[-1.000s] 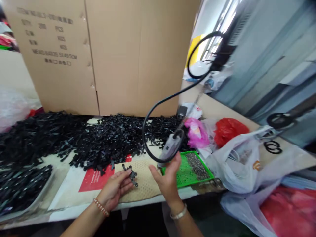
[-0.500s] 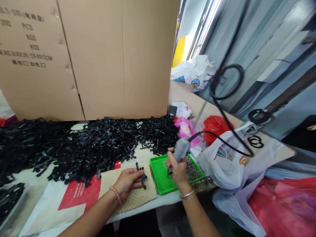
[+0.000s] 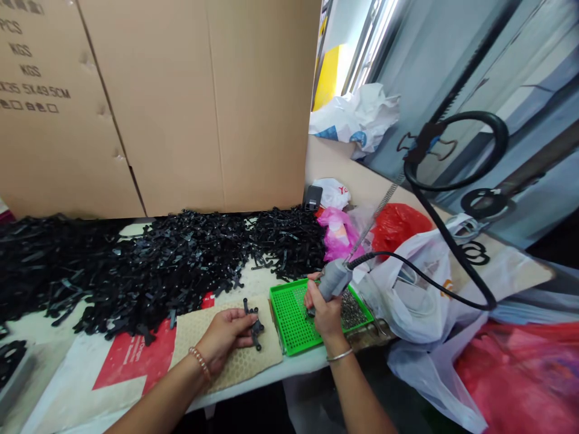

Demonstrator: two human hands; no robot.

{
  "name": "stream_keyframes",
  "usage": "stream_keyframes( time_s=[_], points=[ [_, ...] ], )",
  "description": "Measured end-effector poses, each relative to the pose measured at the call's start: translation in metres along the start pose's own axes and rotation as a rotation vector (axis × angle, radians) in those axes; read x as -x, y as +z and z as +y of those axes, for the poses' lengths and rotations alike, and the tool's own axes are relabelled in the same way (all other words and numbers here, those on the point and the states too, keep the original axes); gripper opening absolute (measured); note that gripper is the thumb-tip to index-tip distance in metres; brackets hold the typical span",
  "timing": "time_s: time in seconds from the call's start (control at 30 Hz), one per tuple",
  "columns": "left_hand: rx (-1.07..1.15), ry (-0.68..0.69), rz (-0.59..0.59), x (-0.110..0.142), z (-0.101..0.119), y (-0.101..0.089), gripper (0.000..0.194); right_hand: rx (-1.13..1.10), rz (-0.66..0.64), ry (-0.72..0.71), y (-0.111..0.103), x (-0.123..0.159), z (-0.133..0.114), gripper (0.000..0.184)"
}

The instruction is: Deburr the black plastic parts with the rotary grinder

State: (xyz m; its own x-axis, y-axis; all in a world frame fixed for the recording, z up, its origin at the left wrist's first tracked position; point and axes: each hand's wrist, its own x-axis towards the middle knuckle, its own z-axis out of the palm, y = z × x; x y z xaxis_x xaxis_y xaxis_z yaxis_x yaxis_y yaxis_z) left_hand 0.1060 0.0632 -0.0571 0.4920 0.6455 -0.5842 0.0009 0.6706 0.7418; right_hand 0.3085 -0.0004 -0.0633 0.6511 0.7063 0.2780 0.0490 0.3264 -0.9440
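Observation:
Between the thumb and fingers of my left hand is a small black plastic part with several knobbed arms. It is held just above a tan cardboard pad. My right hand is wrapped around a grey electric screwdriver, its tip pointing down over a green perforated tray. Small metal screws lie in the right side of that tray. Where exactly the driver's tip meets the tray is hard to make out behind my fingers.
Heaps of black plastic parts cover the back of the table. Behind them stands a large cardboard box. A looped black cable and a spring hang to the driver. Plastic bags crowd the right side.
The view has shifted slightly, and the hanging cable now appears farther right. Both hands keep their grips, with the driver still over the green tray.

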Motion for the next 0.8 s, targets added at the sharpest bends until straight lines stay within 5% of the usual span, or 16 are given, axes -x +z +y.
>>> stream_keyframes(
  time_s=[0.8],
  points=[
    [0.003,-0.041,-0.002,-0.005,0.005,0.011,0.019,0.010,-0.016,0.019,-0.001,-0.001,0.004,0.026]
  ],
)
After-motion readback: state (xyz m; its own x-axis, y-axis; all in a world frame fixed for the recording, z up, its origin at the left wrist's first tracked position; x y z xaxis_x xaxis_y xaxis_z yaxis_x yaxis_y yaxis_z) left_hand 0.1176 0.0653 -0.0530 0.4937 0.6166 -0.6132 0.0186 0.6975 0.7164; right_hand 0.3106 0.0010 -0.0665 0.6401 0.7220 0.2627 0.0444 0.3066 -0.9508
